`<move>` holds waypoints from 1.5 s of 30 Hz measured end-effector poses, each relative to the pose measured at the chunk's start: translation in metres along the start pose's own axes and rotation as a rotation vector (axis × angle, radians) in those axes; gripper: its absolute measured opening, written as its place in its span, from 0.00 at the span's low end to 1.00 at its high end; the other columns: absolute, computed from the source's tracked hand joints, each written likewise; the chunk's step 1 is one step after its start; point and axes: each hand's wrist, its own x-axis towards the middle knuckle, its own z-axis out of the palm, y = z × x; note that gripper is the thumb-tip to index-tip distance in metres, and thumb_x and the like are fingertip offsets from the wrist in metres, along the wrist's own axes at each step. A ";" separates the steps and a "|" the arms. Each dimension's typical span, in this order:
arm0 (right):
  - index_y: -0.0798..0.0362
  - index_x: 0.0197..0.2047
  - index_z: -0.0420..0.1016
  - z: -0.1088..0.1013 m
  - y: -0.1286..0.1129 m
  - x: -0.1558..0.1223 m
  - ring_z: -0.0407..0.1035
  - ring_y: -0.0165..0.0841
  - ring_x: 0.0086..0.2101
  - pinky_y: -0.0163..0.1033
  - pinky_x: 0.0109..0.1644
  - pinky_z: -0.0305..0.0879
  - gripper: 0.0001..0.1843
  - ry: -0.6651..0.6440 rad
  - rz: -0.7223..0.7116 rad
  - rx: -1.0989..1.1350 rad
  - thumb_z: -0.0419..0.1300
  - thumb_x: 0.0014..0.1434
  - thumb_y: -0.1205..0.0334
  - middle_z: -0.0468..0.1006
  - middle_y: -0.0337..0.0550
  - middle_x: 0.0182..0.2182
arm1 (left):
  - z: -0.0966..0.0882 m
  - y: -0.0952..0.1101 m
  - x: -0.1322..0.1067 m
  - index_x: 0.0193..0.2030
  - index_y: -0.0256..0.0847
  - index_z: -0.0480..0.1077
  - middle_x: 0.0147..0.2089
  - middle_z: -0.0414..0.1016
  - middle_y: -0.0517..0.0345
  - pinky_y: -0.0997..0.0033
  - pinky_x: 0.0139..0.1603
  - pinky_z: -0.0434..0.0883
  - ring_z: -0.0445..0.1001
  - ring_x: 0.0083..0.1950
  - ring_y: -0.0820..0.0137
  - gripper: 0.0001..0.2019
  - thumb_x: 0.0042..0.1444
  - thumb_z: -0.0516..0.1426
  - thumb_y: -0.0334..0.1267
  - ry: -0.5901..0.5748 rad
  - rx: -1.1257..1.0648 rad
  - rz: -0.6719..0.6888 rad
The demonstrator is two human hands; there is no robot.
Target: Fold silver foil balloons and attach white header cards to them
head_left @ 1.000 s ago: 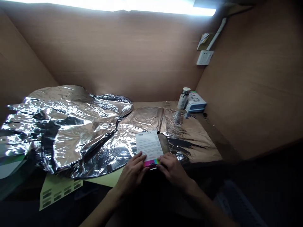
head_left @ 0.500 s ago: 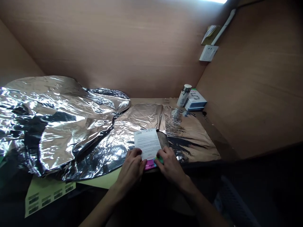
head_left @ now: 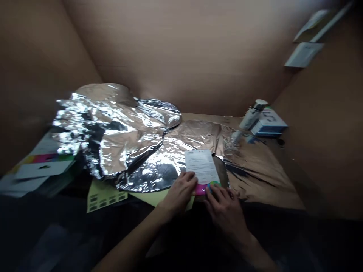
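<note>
A white printed card with a pink and green strip along its near end lies on shiny silver foil at the table's front edge. My left hand is closed on the card's lower left edge, its fingers curled. At the lower right corner, my right hand is closed, its fingers pressed on the coloured strip. Both thumbs are hard to make out. Beside the card's right edge shows a dark rounded patch, whose kind I cannot tell.
Yellow label sheets stick out under the foil's front edge. White cards with coloured bands are stacked at left. A bottle and a stack of small boxes stand back right, below a wall socket.
The view has turned left, so everything sits further right and the stacked cards at left have come into sight. Both hands remain on the printed card; my right fingers lie flatter on the strip.
</note>
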 end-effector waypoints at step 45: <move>0.51 0.49 0.76 -0.002 -0.026 0.055 0.68 0.40 0.45 0.46 0.52 0.61 0.17 -0.150 -0.119 0.407 0.56 0.62 0.77 0.76 0.46 0.43 | -0.073 -0.024 -0.124 0.75 0.43 0.59 0.76 0.61 0.56 0.51 0.76 0.54 0.54 0.78 0.56 0.27 0.70 0.50 0.30 -0.231 0.924 0.373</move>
